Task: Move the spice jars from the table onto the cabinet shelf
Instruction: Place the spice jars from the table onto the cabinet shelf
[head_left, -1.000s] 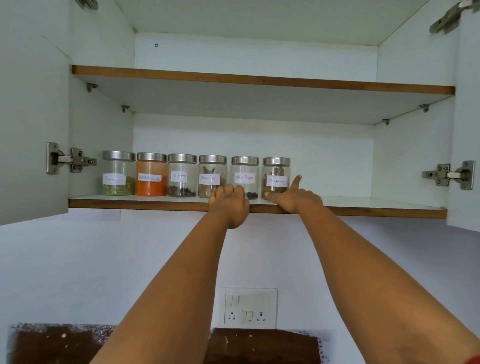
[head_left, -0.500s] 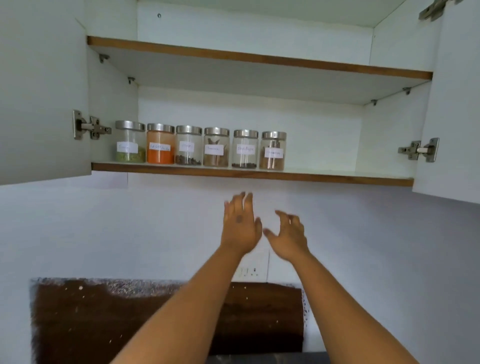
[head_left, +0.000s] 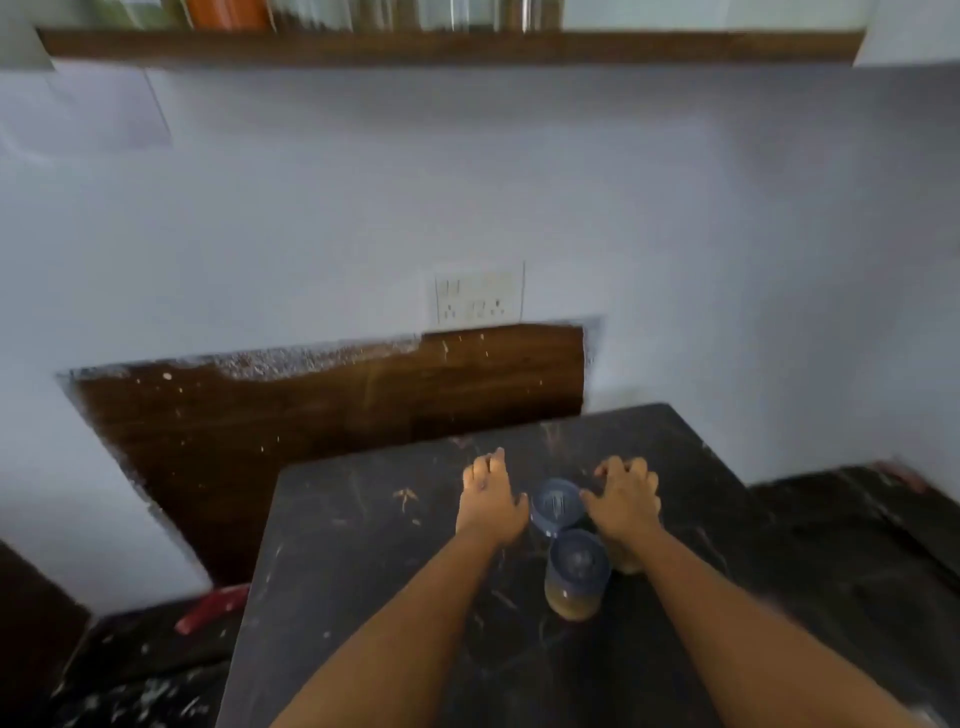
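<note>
Both hands are low over the dark table (head_left: 363, 571): left hand (head_left: 488, 501) and right hand (head_left: 626, 501) relaxed, holding nothing, flanking the far spice jar (head_left: 557, 505). The near spice jar (head_left: 576, 574) waits. Next is gripping one jar for the cabinet shelf (head_left: 447, 47).

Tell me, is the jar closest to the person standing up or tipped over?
Standing up. The glass jar with brown spice rests on its base on the dark table, its round metal lid facing upward.
</note>
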